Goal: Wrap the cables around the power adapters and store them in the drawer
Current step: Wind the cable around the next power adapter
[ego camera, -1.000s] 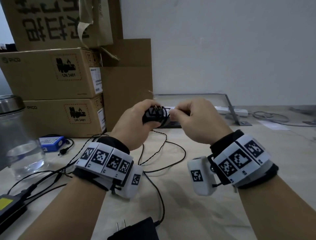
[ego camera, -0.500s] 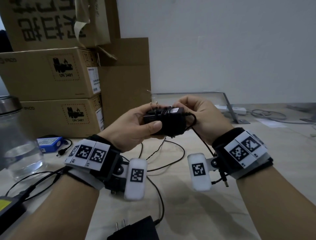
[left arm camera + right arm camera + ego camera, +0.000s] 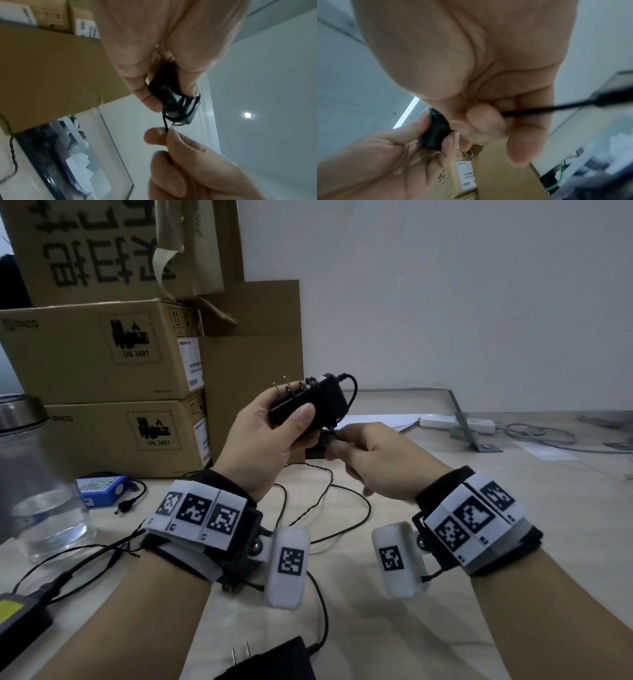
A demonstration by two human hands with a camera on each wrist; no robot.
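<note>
My left hand [image 3: 274, 433] grips a small black power adapter [image 3: 308, 404] in the air, its metal prongs pointing up and left. Several turns of thin black cable [image 3: 180, 112] are wound around its body. Just below and to the right, my right hand [image 3: 363, 453] pinches the loose end of that cable [image 3: 166, 125] between thumb and forefinger. In the right wrist view the cable's end [image 3: 539, 109] sticks out past the curled fingers. A second black adapter [image 3: 274, 662] with prongs lies at the table's near edge, its cable [image 3: 322, 604] trailing loose.
Stacked cardboard boxes [image 3: 102, 354] stand at the back left. A glass jar [image 3: 34, 481] holding water sits at the left, a blue battery pack [image 3: 101, 486] beside it. Another black adapter [image 3: 17, 618] lies at the near left. A white power strip [image 3: 455, 422] lies at the back right.
My left hand has lifted and tilted the adapter up and left. My right hand has come off the adapter's right side and dropped below it, pinching the cable end.
</note>
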